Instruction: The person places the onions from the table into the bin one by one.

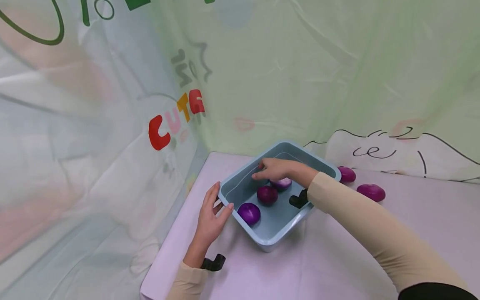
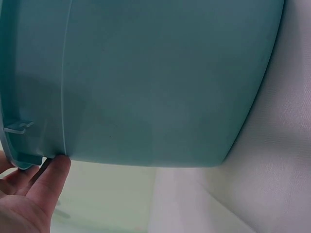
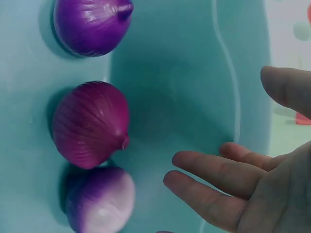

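Note:
A blue-grey plastic basin (image 1: pixel 279 229) stands on the table with three purple onions in a row inside. One is bright violet (image 1: pixel 249 214), the middle one is dark magenta (image 1: pixel 267 195), and the third is purple and white (image 1: pixel 282 184). My left hand (image 1: pixel 211 223) holds the basin's left corner, thumb and fingers spread on either side; in the left wrist view its fingertips touch the outer wall (image 2: pixel 146 87) below the rim. Over the basin's inside hovers my right hand (image 3: pixel 243 189), fingers apart and holding nothing, beside the purple and white onion.
Two more magenta items, onion-like, lie on the tabletop right of the basin: one by its corner (image 1: pixel 347 174), another (image 1: pixel 371 192) farther right. Printed curtains (image 1: pixel 262 83) hang behind and to the left. The table's left edge (image 1: pixel 176 227) runs near my left hand.

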Demonstrator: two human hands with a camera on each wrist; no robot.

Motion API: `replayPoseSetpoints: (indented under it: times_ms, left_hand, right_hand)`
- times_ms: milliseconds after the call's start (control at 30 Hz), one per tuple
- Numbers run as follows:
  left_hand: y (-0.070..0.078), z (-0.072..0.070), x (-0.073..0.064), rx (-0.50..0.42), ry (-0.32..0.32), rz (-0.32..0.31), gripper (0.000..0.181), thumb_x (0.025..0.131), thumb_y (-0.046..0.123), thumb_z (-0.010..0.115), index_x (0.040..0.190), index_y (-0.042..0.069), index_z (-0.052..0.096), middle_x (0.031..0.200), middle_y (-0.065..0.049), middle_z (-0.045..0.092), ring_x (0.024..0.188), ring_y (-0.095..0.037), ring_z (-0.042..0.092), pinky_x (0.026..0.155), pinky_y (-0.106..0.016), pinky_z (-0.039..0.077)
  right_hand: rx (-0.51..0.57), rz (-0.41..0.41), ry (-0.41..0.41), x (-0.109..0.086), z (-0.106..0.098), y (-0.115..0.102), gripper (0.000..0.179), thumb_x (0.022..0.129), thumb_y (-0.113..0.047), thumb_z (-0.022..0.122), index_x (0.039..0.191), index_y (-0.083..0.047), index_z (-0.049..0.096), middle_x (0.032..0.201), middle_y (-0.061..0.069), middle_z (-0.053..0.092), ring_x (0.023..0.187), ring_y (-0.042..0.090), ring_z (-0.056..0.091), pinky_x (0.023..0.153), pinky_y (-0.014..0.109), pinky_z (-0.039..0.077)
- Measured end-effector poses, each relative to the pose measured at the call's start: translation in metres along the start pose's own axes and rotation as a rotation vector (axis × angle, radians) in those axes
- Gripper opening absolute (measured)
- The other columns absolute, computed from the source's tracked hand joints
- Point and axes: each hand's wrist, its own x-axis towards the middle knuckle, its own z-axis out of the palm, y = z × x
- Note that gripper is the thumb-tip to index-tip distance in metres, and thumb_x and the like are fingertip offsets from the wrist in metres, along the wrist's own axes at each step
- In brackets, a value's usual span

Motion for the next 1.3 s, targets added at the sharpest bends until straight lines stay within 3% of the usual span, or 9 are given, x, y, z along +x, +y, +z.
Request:
replayPoseSetpoints:
  times_ms: [133, 367, 500, 600, 700, 833, 1000, 1100, 1300]
  left_hand:
    - [-0.001, 0.0, 0.0, -0.008, -0.002, 0.015, 0.077, 0.098, 0.014, 0.075, 0.163, 0.015, 0.034, 0.163, -0.01, 0.032, 0.138, -0.038, 0.047, 0.105, -0.056, 0.046]
    - [-0.001, 0.0, 0.001, 0.005, -0.003, 0.022, 0.077, 0.098, 0.02, 0.075, 0.163, 0.01, 0.034, 0.163, -0.007, 0.032, 0.137, -0.034, 0.049, 0.106, -0.049, 0.047]
    - [-0.002, 0.002, 0.0, -0.002, 0.003, 0.027, 0.076, 0.098, 0.017, 0.075, 0.162, 0.012, 0.035, 0.163, -0.007, 0.033, 0.136, -0.035, 0.049, 0.105, -0.05, 0.047]
    - [-0.003, 0.002, -0.002, -0.008, 0.015, 0.024, 0.077, 0.097, 0.012, 0.076, 0.162, 0.011, 0.035, 0.163, -0.009, 0.033, 0.136, -0.038, 0.049, 0.105, -0.055, 0.046]
    - [-0.001, 0.002, -0.003, -0.009, 0.02, 0.018, 0.076, 0.097, 0.013, 0.076, 0.162, 0.013, 0.036, 0.162, -0.009, 0.034, 0.136, -0.038, 0.049, 0.105, -0.057, 0.046]
    - [0.0, 0.0, -0.004, 0.006, 0.021, 0.0, 0.075, 0.098, 0.019, 0.075, 0.162, 0.018, 0.036, 0.162, -0.004, 0.034, 0.136, -0.033, 0.049, 0.106, -0.051, 0.047]
    - [-0.001, -0.002, -0.004, 0.011, 0.024, -0.016, 0.076, 0.099, 0.021, 0.075, 0.163, 0.015, 0.035, 0.162, -0.005, 0.034, 0.136, -0.035, 0.049, 0.106, -0.049, 0.046]
    - [0.0, -0.001, -0.004, 0.01, 0.017, -0.016, 0.077, 0.099, 0.022, 0.075, 0.163, 0.012, 0.034, 0.163, -0.005, 0.033, 0.136, -0.036, 0.049, 0.106, -0.049, 0.046]
    - [0.002, 0.002, -0.004, 0.008, 0.012, -0.009, 0.078, 0.099, 0.021, 0.075, 0.164, 0.011, 0.032, 0.163, -0.006, 0.032, 0.138, -0.035, 0.048, 0.106, -0.049, 0.045]
  right_hand:
    - [0.025, -0.034, 0.058, -0.021, -0.016, -0.001, 0.07, 0.102, -0.049, 0.062, 0.145, 0.004, 0.048, 0.14, 0.02, 0.056, 0.129, 0.036, 0.053, 0.109, 0.054, 0.043]
    - [0.15, -0.107, 0.178, -0.081, -0.056, -0.003, 0.06, 0.105, -0.046, 0.059, 0.143, -0.001, 0.049, 0.141, 0.021, 0.054, 0.129, 0.039, 0.051, 0.105, 0.057, 0.043]
    - [0.146, -0.08, 0.268, -0.119, -0.073, 0.011, 0.064, 0.105, -0.051, 0.058, 0.147, -0.005, 0.048, 0.145, 0.02, 0.054, 0.133, 0.04, 0.051, 0.107, 0.062, 0.042]
    - [0.06, -0.03, 0.38, -0.147, -0.076, 0.03, 0.07, 0.103, -0.053, 0.059, 0.151, -0.004, 0.044, 0.148, 0.024, 0.052, 0.135, 0.044, 0.048, 0.105, 0.067, 0.041]
    - [-0.055, 0.048, 0.484, -0.171, -0.073, 0.057, 0.077, 0.103, -0.054, 0.058, 0.154, 0.001, 0.038, 0.15, 0.032, 0.045, 0.135, 0.052, 0.044, 0.102, 0.073, 0.04]
    - [-0.184, 0.19, 0.548, -0.187, -0.061, 0.106, 0.086, 0.102, -0.056, 0.057, 0.155, 0.007, 0.032, 0.146, 0.04, 0.042, 0.128, 0.061, 0.043, 0.096, 0.079, 0.038]
    - [-0.34, 0.352, 0.61, -0.191, -0.033, 0.164, 0.092, 0.096, -0.056, 0.065, 0.148, 0.013, 0.035, 0.139, 0.043, 0.042, 0.125, 0.067, 0.033, 0.095, 0.09, 0.018]
    - [-0.357, 0.406, 0.634, -0.19, -0.017, 0.191, 0.096, 0.092, -0.057, 0.071, 0.145, 0.015, 0.036, 0.137, 0.044, 0.039, 0.127, 0.069, 0.025, 0.094, 0.093, 0.007]
    - [-0.328, 0.486, 0.68, -0.179, 0.015, 0.239, 0.106, 0.085, -0.066, 0.075, 0.132, 0.02, 0.037, 0.12, 0.047, 0.042, 0.117, 0.069, 0.028, 0.092, 0.093, 0.003]
